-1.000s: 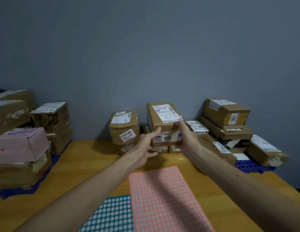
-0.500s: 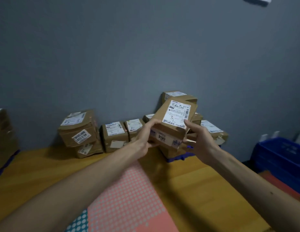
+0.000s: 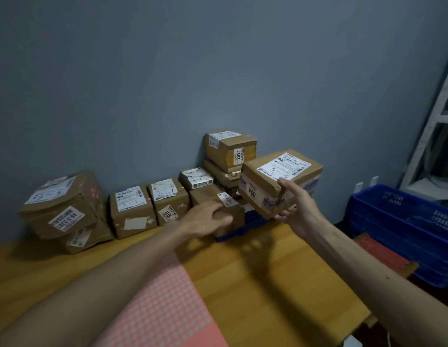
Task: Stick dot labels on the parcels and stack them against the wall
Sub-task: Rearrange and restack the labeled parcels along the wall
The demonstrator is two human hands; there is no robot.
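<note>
The right hand (image 3: 296, 209) grips the 004 parcel (image 3: 268, 181): thumb on its near corner, fingers (image 3: 286, 212) underneath. The left hand (image 3: 205, 219) is relaxed, holding nothing.

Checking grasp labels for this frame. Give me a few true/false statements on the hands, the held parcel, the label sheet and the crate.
1. The right hand grips the brown cardboard parcel marked 004. True.
2. The left hand grips that parcel too. False: it is apart from it, fingers relaxed, holding nothing.
3. The pink dot label sheet lies on the wooden table. True.
4. The blue plastic crate stands at the far left of the view. False: it stands at the right.
</note>
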